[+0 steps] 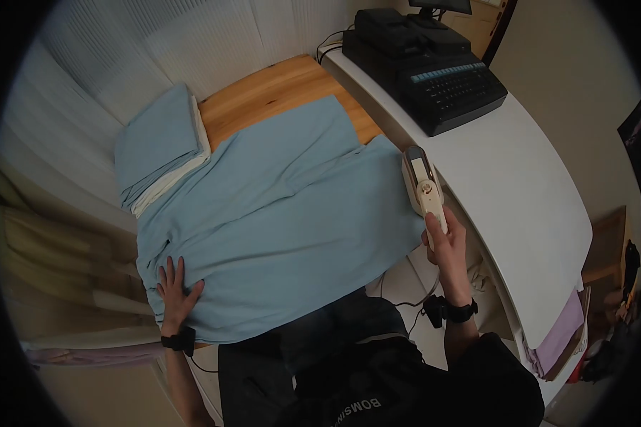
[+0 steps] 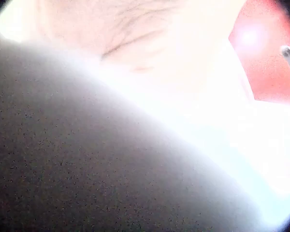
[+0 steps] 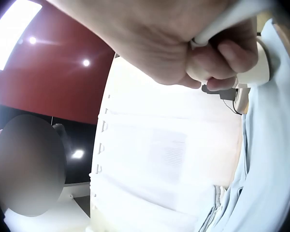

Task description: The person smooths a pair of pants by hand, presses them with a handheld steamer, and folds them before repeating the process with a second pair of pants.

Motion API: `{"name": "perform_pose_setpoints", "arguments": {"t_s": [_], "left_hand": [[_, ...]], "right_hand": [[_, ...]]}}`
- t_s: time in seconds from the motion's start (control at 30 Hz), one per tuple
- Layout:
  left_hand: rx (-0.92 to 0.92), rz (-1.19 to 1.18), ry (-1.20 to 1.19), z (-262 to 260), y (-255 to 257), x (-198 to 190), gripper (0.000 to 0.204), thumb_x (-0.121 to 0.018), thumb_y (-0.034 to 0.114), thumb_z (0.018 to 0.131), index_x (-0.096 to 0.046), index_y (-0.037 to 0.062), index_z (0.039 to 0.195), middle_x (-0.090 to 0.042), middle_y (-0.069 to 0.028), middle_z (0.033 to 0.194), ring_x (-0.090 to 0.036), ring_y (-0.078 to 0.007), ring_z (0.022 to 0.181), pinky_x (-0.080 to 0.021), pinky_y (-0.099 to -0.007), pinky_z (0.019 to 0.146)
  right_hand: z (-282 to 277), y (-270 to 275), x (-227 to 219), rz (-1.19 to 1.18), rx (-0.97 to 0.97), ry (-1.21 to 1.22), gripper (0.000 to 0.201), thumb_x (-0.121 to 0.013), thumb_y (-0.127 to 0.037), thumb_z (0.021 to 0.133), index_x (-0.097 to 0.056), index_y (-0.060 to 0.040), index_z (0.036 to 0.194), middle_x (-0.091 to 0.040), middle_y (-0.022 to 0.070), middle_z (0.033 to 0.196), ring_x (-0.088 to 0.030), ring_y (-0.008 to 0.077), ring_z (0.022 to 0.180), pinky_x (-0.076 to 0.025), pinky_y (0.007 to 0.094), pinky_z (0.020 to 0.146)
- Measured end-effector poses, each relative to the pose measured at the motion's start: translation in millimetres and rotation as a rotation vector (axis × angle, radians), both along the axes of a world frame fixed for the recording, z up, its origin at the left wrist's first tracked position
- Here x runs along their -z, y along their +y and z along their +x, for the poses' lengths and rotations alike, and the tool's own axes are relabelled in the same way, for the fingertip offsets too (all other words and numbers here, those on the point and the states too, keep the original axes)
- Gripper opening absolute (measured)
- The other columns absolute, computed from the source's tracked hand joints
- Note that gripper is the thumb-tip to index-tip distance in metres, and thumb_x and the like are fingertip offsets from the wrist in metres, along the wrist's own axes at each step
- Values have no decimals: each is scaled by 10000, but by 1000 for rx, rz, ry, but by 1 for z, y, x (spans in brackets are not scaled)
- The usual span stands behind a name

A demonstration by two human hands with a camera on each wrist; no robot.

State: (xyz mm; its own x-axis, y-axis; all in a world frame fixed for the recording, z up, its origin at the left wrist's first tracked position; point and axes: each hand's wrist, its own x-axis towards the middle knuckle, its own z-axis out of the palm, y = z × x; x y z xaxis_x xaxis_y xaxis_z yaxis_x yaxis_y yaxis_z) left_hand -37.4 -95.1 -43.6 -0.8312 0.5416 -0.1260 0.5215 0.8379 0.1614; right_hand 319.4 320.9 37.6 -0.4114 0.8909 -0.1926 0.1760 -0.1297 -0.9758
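Note:
A light blue cloth [image 1: 285,206] lies spread over the wooden table, creased through its middle and bunched at the left. My right hand [image 1: 446,245] grips the handle of a cream handheld garment steamer [image 1: 425,183], whose head is at the cloth's right edge. In the right wrist view, curled fingers [image 3: 215,63] wrap the handle, and a cord runs from it. My left hand [image 1: 178,293] rests on the cloth's near left corner with its fingers spread. The left wrist view is mostly washed out and shows only skin and a dark blur.
Folded blue and cream cloths [image 1: 160,153] are stacked at the table's back left. Bare wood [image 1: 263,89] shows behind the spread cloth. To the right stands a white counter [image 1: 509,185] with a black cash register [image 1: 434,78]. White curtains [image 1: 142,43] hang behind, and a cord trails near my lap.

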Motion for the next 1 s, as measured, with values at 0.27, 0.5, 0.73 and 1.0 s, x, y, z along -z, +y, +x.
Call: {"name": "perform_pose_setpoints", "arguments": {"t_s": [0.27,0.5,0.73,1.0], "left_hand": [[419,124,-52,131,121,-41,788,-675,472,900,-400,54,1509,-229,-153,1637,-148,-459,1502,-143,-687,1160],[289,82,-88,147,119,-30,824,-675,560,871,-420,108,1511,-151,-151,1658,-91,-464,1511,-136,-748,1120],[411,247,-119,92,152,-48,649,-656,461,917,-514,75,1420,-382,-177,1545,-302,-444,1438,-211,-628,1170],[167,93,14,22,171,-6,768,-557,560,949,-380,70,1513,-265,-229,1596,-182,-491,1476,-164,-701,1135]], "right_hand": [[47,-45,-12,-524,-551,-31,329,-593,-247,999,-619,-24,1240,-508,-25,679,-419,28,563,-258,203,467],[57,-24,-18,-341,-347,-74,379,-610,-251,989,-617,-32,1298,-541,-21,679,-437,21,578,-252,197,470],[-30,-46,-37,-35,-206,-36,382,-571,-298,1006,-587,-47,1293,-526,-30,692,-392,19,555,-265,206,474],[-170,-77,-10,-164,-733,178,439,-581,-417,1002,-607,-41,1227,-517,-35,695,-368,28,551,-287,220,490]]}}
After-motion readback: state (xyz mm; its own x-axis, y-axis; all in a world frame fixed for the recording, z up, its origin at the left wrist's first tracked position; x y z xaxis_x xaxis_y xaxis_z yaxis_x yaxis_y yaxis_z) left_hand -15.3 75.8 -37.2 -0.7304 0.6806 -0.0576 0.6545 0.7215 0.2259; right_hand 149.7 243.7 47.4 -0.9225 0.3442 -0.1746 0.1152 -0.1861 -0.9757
